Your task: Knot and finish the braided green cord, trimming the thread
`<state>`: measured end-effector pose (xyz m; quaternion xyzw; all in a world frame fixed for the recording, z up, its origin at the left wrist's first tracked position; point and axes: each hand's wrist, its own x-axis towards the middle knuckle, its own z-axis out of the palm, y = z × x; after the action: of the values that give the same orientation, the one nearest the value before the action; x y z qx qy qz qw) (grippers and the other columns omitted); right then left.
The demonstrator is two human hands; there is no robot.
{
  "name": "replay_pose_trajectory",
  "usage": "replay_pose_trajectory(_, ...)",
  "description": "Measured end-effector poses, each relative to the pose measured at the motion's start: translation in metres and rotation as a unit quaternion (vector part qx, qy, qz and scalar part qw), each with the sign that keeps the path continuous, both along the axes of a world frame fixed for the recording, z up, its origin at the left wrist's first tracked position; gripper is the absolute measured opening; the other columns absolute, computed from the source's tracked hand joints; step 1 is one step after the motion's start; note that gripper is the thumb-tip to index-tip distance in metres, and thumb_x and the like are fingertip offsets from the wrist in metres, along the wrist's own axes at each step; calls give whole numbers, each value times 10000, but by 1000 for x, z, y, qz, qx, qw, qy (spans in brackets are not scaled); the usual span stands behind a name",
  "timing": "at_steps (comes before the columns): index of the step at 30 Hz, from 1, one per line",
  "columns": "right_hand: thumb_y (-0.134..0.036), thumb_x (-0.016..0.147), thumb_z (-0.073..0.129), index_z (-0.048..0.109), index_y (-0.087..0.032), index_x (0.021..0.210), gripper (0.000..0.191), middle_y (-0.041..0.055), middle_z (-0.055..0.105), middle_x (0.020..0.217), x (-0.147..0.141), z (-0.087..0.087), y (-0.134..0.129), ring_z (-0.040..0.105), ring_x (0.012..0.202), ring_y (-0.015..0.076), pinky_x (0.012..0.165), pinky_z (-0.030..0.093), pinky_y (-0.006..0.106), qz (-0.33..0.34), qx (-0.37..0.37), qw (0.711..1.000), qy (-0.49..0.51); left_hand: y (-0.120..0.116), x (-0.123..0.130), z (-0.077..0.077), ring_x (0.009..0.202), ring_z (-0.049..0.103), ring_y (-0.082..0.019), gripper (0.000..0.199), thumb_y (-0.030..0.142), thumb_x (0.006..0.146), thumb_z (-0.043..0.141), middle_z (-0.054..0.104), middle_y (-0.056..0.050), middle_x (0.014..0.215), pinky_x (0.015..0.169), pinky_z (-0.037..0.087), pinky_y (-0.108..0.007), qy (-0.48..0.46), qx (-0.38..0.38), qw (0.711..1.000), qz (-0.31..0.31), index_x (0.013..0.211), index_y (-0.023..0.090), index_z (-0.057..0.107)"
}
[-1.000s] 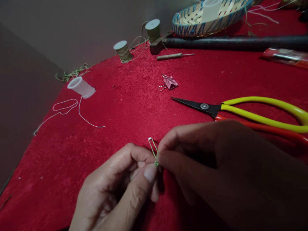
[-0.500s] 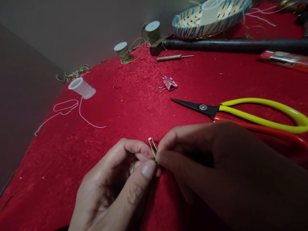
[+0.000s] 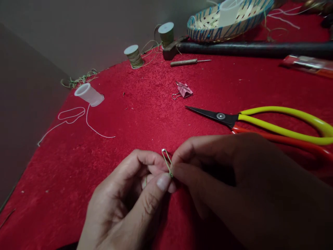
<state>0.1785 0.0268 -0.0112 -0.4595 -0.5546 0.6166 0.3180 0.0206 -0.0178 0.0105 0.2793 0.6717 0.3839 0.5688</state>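
A thin green thread loop (image 3: 167, 161) with a small silvery piece at its top stands up between my fingertips, low in the middle of the view. My left hand (image 3: 135, 198) pinches the lower end of the loop between thumb and fingers, and a bit of thread shows inside its curled fingers. From the right, my right hand (image 3: 221, 173) holds the same loop near its base with thumb and index finger. The fingertips of both hands almost touch. Scissors (image 3: 223, 118) with yellow and red handles lie just beyond my right hand.
On the red cloth (image 3: 65, 166) are a pink binder clip (image 3: 184, 90), a white spool (image 3: 90, 94) with loose thread, two green spools (image 3: 134, 57), an awl (image 3: 184, 63), a dark rod (image 3: 247, 49), and a woven basket (image 3: 208, 34) at the back.
Both hands have shifted very slightly to the right in view, still pinching the thread. More of the loop's base shows between the fingertips.
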Motion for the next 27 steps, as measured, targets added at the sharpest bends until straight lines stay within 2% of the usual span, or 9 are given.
replay_pose_trajectory(3, -161, 835, 623, 591, -239, 538, 309, -71, 653, 439, -1, 3, -4, 703, 410, 140, 273, 339, 113, 3, 5, 1000, -5, 3, 2, 3, 567, 560, -98, 382, 448, 496, 1067, 694, 18, 681, 475, 445, -113, -55, -44, 997, 24, 726, 299, 801)
replay_pose_trajectory(5, -201, 864, 620, 611, -238, 556, 310, -66, 663, 463, -1, 7, -6, 725, 466, 140, 318, 377, 126, 2, 16, 999, -49, 5, 2, 3, 437, 410, -32, 361, 391, 516, 1069, 661, 39, 630, 391, 308, -99, -98, -50, 994, 22, 716, 281, 789)
replay_pose_trajectory(7, -209, 917, 567, 669, -249, 626, 311, -70, 715, 553, 0, 12, -8, 747, 566, 129, 439, 472, 148, -5, 17, 995, -100, 7, 2, 1, 380, 308, -7, 304, 337, 583, 1046, 674, 44, 611, 361, 226, -106, -129, -37, 991, 7, 718, 273, 780)
replay_pose_trajectory(9, -198, 943, 523, 671, -251, 661, 323, -82, 738, 621, 2, 17, -9, 732, 614, 114, 513, 496, 179, -2, 8, 992, -126, 9, 1, -2, 375, 310, -8, 267, 301, 631, 1022, 712, 35, 638, 360, 232, -106, -147, -22, 989, -1, 724, 270, 774)
replay_pose_trajectory(14, -178, 907, 529, 538, -222, 609, 301, -86, 657, 566, 4, 18, -9, 614, 520, 94, 431, 372, 203, 14, 23, 991, -135, 9, 3, 0, 379, 314, -8, 264, 289, 660, 1003, 723, 33, 668, 356, 223, -106, -140, -17, 990, 0, 740, 247, 755)
replay_pose_trajectory(17, -170, 873, 579, 584, -227, 615, 264, -51, 665, 556, -3, 12, -7, 619, 505, 118, 437, 389, 215, 13, 43, 990, -134, 8, 5, 4, 378, 312, -13, 269, 318, 686, 987, 701, 21, 645, 359, 227, -120, -107, -16, 994, 4, 745, 236, 737)
replay_pose_trajectory(21, -188, 801, 678, 678, -237, 693, 119, -17, 670, 551, -13, 4, -1, 653, 566, 168, 487, 456, 234, -2, 60, 989, -137, 8, 7, 7, 399, 347, -31, 257, 361, 693, 978, 706, 8, 673, 371, 261, -135, -86, -25, 996, -7, 788, 266, 759)
replay_pose_trajectory(27, -177, 807, 665, 690, -241, 740, 96, -6, 685, 600, -9, 10, -2, 688, 650, 188, 544, 489, 244, -29, 77, 984, -160, 8, 7, 7, 434, 340, -25, 270, 330, 720, 970, 687, 31, 647, 412, 268, -109, -87, -22, 996, 6, 760, 249, 716)
